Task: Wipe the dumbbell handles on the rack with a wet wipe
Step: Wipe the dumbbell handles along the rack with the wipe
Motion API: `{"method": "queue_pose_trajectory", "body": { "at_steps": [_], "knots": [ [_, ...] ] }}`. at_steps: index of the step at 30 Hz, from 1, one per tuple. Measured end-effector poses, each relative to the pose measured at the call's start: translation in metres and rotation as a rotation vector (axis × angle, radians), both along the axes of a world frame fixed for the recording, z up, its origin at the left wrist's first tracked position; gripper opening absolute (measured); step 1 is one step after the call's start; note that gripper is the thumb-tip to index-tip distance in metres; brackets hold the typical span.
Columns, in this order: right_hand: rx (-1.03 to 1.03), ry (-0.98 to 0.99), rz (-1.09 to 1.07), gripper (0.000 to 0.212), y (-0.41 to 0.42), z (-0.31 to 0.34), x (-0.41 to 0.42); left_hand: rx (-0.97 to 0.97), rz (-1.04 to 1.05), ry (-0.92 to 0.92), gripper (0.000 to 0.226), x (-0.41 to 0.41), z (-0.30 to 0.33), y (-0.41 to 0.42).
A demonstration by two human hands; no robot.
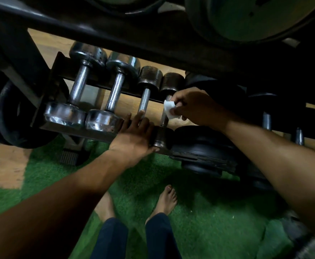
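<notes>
Lengthwise, dumbbell handle (164, 119) front-to-back.

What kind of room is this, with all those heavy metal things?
Most likely a gym: steel dumbbells lie on a rack, big weight plates hang above, and green turf covers the floor.

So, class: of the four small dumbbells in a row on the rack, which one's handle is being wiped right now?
The fourth dumbbell from the left, dark and rusty: the right hand holds the white wipe around its handle.
</notes>
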State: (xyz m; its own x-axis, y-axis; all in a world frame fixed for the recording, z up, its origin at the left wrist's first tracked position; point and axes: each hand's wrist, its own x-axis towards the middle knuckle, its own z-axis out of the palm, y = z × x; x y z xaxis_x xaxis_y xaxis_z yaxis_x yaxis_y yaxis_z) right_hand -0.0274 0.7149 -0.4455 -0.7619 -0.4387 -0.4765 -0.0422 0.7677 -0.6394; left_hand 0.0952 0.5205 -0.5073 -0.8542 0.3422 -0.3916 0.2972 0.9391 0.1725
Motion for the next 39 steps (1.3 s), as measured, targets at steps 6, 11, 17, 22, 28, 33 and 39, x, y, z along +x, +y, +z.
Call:
{"method": "queue_pose_trajectory", "body": {
  "at_steps": [6,11,17,22,28,33,39],
  "knots": [
    [-0.106,0.082,-0.353,0.03,0.037,0.017,0.011,0.01,0.004,-0.061,0.08,0.0,0.003,0.0],
    [-0.005,0.29,-0.419,0.01,0.043,0.011,0.028,0.046,0.043,-0.133,0.089,-0.001,0.011,0.002],
    [0.056,0.397,-0.463,0.007,0.04,0.008,0.028,0.098,0.075,-0.18,0.104,0.001,0.026,0.025],
    [0.131,0.445,-0.469,0.015,0.035,0.011,0.03,0.209,0.007,-0.272,0.125,0.007,0.052,0.059],
    [0.151,0.485,-0.467,0.013,0.034,0.013,0.031,0.377,0.271,-0.325,0.14,0.006,0.071,0.087],
    [0.085,0.469,-0.493,0.017,0.037,0.011,0.029,0.385,0.411,-0.316,0.149,0.005,0.069,0.111],
    [0.003,0.242,-0.575,0.018,0.048,0.003,0.021,0.296,0.579,-0.335,0.148,0.007,0.09,0.138]
  ]
}}
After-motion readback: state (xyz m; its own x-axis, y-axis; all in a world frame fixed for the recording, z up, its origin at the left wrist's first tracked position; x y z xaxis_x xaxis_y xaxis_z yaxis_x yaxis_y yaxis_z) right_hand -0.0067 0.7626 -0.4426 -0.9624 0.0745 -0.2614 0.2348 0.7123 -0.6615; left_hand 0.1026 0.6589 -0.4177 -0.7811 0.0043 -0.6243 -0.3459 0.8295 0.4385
